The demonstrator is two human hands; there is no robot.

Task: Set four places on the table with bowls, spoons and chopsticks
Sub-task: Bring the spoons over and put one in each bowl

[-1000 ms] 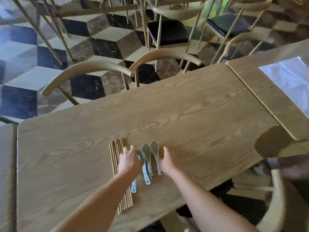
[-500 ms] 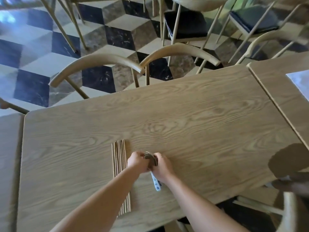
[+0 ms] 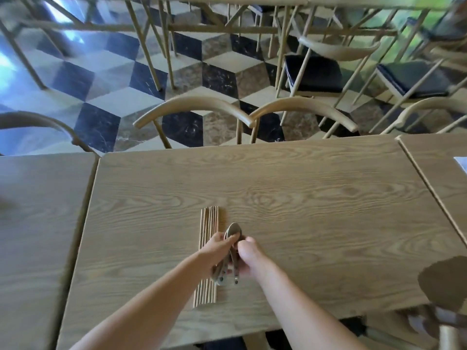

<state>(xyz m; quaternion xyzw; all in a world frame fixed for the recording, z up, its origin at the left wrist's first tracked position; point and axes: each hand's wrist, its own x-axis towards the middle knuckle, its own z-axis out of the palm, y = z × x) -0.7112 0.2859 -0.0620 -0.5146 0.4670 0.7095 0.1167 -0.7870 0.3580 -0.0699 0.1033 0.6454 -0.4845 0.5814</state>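
Head view, the only one given. The spoons (image 3: 233, 231) are held as one nested stack at lower centre of the frame, bowl ends toward the far edge and handles toward the near edge. The left hand (image 3: 216, 248) is wrapped over the stack from the left, fingers curled round it. The right hand (image 3: 250, 257) is cupped against the stack's right side and underside, thumb raised, so the stack is grasped by both hands. Nesting is judged to be for carrying: one bundle can be taken round the places instead of loose pieces. Whether the stack is lifted or resting on the wood cannot be told, nor can the number of spoons.

The chopsticks (image 3: 209, 223) are laid flat in a tight parallel row just left of the spoons, partly covered by the left hand and forearm, far ends lined up. They are judged to be kept together as a supply, not yet dealt out. The tabletop (image 3: 316, 198) spans the middle of the frame. Bowls are not in view. Two chairs (image 3: 194, 106) are tucked in at its far edge, upper centre, likely marking places on that side. The task is judged to be at an early stage, with the cutlery gathered in one spot near the near edge.
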